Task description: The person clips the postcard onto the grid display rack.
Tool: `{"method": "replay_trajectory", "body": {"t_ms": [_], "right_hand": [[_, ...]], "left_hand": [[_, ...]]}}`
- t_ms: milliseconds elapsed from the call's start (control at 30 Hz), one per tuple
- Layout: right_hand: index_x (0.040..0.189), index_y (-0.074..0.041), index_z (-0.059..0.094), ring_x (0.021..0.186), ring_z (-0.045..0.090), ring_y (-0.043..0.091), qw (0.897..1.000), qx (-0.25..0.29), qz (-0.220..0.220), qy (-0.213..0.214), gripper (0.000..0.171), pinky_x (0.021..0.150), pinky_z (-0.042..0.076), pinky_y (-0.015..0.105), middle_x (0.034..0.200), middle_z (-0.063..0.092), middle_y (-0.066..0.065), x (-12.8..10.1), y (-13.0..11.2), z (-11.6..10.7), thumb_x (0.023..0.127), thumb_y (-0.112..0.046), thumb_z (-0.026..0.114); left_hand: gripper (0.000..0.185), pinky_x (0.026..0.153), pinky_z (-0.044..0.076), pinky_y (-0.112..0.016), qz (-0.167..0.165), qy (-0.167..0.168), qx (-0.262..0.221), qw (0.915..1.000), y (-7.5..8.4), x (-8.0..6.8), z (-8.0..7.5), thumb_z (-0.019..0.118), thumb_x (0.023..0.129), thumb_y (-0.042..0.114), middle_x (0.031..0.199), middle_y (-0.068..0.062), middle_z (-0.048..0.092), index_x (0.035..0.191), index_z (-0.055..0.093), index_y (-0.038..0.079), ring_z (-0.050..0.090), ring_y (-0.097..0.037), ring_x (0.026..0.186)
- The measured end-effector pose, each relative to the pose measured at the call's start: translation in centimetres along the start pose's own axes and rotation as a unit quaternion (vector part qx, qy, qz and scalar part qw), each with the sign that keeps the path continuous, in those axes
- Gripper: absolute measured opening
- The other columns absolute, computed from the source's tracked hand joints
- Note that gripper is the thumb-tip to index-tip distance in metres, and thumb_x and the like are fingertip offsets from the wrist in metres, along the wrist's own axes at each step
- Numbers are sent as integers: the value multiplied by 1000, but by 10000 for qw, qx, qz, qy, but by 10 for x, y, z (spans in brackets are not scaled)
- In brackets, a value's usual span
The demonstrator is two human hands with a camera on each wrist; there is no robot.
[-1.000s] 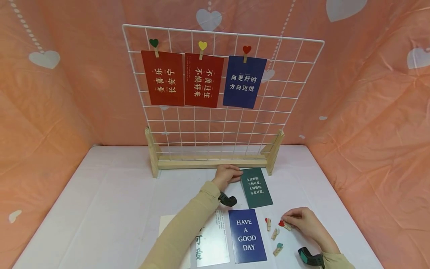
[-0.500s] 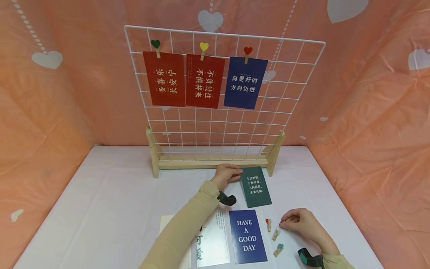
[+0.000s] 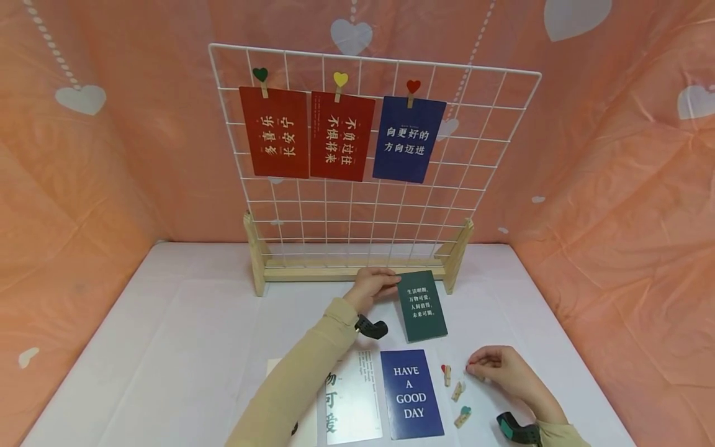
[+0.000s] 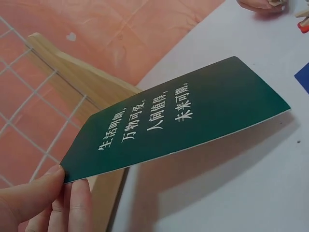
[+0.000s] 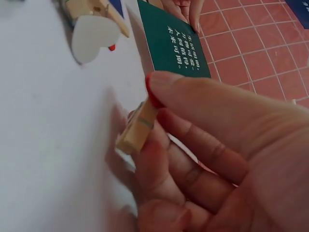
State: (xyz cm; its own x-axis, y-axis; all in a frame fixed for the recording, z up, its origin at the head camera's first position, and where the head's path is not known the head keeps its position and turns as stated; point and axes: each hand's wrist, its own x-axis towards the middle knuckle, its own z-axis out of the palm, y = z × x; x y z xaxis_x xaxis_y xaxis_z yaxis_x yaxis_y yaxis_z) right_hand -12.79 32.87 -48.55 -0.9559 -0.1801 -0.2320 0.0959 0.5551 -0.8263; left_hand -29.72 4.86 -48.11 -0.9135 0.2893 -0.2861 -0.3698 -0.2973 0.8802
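My left hand (image 3: 370, 289) pinches the upper left corner of a dark green card (image 3: 421, 307) with white writing. In the left wrist view the thumb lies on the card's face and the fingers are behind it. The card (image 4: 212, 106) is tilted, with its near edge off the table and a shadow beneath. Lower right, my right hand (image 3: 511, 372) holds a small wooden clothespin (image 5: 137, 131) between thumb and fingers. The thumb tip presses on its red part, and the head view mostly hides this clothespin.
A white wire grid (image 3: 363, 205) in a wooden stand (image 3: 352, 272) bears two red cards (image 3: 274, 133) and a blue card (image 3: 409, 139), clipped by heart clothespins. On the table lie a "HAVE A GOOD DAY" card (image 3: 412, 394), a pale card (image 3: 357, 400) and loose clothespins (image 3: 458, 391).
My left hand has lifted the green card slightly and shifted it left. My right hand has taken up the red-heart clothespin from the table.
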Motion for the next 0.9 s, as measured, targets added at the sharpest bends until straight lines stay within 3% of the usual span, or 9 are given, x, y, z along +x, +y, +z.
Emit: {"method": "replay_trajectory", "body": {"t_ms": [200, 367, 533, 900], "right_hand": [[104, 7, 65, 71, 56, 11, 9981, 583, 57, -198, 30, 58, 47, 23, 93, 67, 14, 3, 0, -7, 88, -18, 70], [112, 6, 65, 77, 58, 13, 9981, 549, 78, -249, 36, 62, 50, 25, 98, 68, 13, 8, -1, -14, 89, -22, 69], [113, 3, 65, 78, 59, 16, 9987, 457, 89, -207, 37, 63, 52, 26, 96, 68, 11, 15, -6, -19, 90, -25, 68], [116, 8, 61, 81, 59, 20, 9982, 572, -100, -150, 34, 65, 53, 27, 105, 66, 18, 32, -17, -24, 93, -16, 64]], "left_hand": [[31, 90, 52, -40, 54, -68, 80, 9999, 8, -4, -4, 68, 85, -6, 92, -12, 66, 114, 60, -11, 68, -16, 76], [29, 92, 50, -42, 104, -105, 259, 9996, 14, -6, -8, 69, 85, -3, 90, -12, 67, 113, 63, -8, 67, -15, 73], [36, 94, 49, -42, 178, -383, 428, 9982, 18, -9, -11, 67, 88, 1, 99, -12, 67, 122, 59, -8, 67, -12, 77], [37, 88, 53, -35, 364, -641, 673, 9950, 24, -14, -12, 67, 89, 2, 102, -14, 68, 123, 58, -9, 68, -14, 84]]}}
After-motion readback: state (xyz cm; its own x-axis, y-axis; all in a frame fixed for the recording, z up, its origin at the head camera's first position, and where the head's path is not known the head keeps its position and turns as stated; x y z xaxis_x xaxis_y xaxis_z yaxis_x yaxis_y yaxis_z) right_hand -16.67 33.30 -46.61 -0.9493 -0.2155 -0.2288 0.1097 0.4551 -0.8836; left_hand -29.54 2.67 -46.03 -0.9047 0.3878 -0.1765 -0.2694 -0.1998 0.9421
